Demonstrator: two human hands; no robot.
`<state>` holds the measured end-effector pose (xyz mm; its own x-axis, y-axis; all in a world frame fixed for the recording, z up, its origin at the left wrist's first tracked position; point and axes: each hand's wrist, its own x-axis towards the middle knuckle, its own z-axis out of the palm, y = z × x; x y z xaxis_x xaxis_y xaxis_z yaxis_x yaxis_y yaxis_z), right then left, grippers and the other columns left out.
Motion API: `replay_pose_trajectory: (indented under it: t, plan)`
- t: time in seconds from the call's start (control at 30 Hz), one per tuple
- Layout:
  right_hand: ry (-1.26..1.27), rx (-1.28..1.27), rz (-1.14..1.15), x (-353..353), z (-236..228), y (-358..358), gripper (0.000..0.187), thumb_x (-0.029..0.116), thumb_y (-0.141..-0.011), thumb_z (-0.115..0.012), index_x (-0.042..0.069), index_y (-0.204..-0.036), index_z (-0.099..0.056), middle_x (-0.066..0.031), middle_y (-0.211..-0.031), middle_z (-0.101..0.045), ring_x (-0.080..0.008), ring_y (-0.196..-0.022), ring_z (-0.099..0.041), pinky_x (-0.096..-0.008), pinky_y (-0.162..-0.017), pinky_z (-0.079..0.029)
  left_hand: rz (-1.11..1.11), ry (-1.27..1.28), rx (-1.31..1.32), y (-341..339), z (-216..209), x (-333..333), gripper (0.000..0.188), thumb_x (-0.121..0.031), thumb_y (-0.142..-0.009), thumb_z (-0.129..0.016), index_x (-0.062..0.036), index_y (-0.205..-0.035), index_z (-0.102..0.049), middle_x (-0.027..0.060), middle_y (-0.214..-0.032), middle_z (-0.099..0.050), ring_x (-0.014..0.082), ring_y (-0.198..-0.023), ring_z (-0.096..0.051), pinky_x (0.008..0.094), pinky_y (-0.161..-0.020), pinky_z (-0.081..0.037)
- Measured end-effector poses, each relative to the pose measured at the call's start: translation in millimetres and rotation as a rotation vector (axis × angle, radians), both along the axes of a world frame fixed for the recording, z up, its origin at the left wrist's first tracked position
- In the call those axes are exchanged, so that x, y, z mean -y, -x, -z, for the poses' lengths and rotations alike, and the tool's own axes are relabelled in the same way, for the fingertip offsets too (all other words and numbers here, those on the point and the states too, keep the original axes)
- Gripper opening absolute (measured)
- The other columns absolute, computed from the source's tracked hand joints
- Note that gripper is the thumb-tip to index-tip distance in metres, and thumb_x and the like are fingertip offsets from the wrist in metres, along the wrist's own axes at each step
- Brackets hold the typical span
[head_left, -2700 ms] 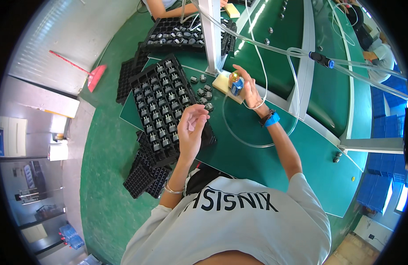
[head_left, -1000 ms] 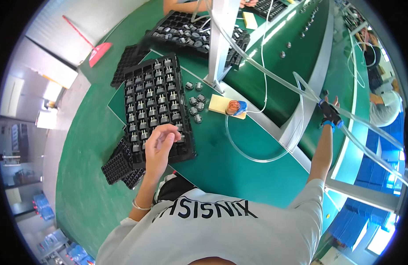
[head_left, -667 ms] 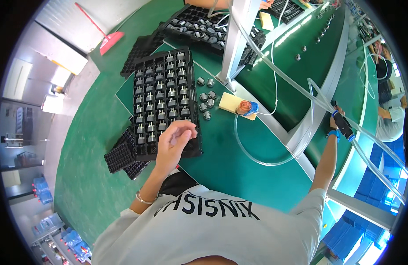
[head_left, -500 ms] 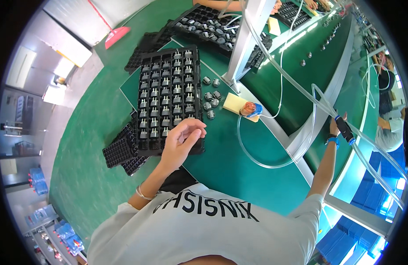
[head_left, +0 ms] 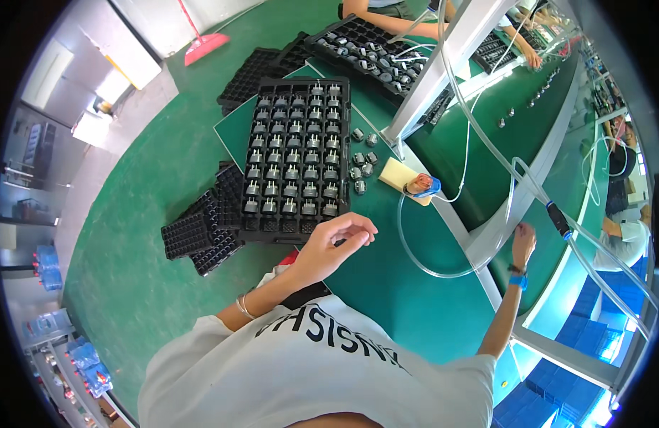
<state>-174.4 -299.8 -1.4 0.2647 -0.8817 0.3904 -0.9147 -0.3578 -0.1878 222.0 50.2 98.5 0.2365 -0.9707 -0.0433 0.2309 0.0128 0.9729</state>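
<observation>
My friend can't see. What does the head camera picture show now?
A person's left hand is near a black tray of pronged plugs on a green table; the right hand is farther right. Small loose parts lie right of the tray, then a yellow block.

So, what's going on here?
One person is working at a green table. Their left hand, fingers curled, is by the near right corner of a black tray; most of its cells hold plug parts, prongs up. Loose parts lie beside it. The right hand is out past the metal rail; whether either hand holds anything can't be told. A blue-and-orange object rests on a yellow block.
</observation>
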Motion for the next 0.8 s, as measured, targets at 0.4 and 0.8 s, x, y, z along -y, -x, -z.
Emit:
replay_pose_trajectory:
  t: [0.4, 0.8]
  plan:
    - [-0.383, 0.640, -0.724, -285.7, -118.2, -212.6, 0.045, -0.002, -0.058, -0.077, 0.005, -0.095, -0.053, -0.0135, -0.099, -0.056, -0.0224, -0.082, -0.057, -0.0289, -0.066, -0.048, 0.379, -0.049, -0.533, 42.8, -13.1, 15.1, 0.039, -0.025, -0.094, -0.041, -0.0069, -0.127, -0.034, 0.0072, -0.111, -0.049, 0.0119, -0.099, -0.048, 0.0267, -0.082, -0.042]
    - [0.007, 0.103, -0.333, -143.9, -25.1, -185.4, 0.020, 0.011, -0.081, -0.053, 0.005, -0.099, -0.059, -0.0160, -0.103, -0.057, -0.0299, -0.103, -0.051, -0.0381, -0.087, -0.040, 0.080, 0.129, 0.697, -27.2, 10.6, 81.0, 0.021, -0.019, -0.081, -0.060, -0.0053, -0.097, -0.056, 0.0008, -0.082, -0.058, 0.0077, -0.058, -0.049, 0.0206, -0.052, -0.040]
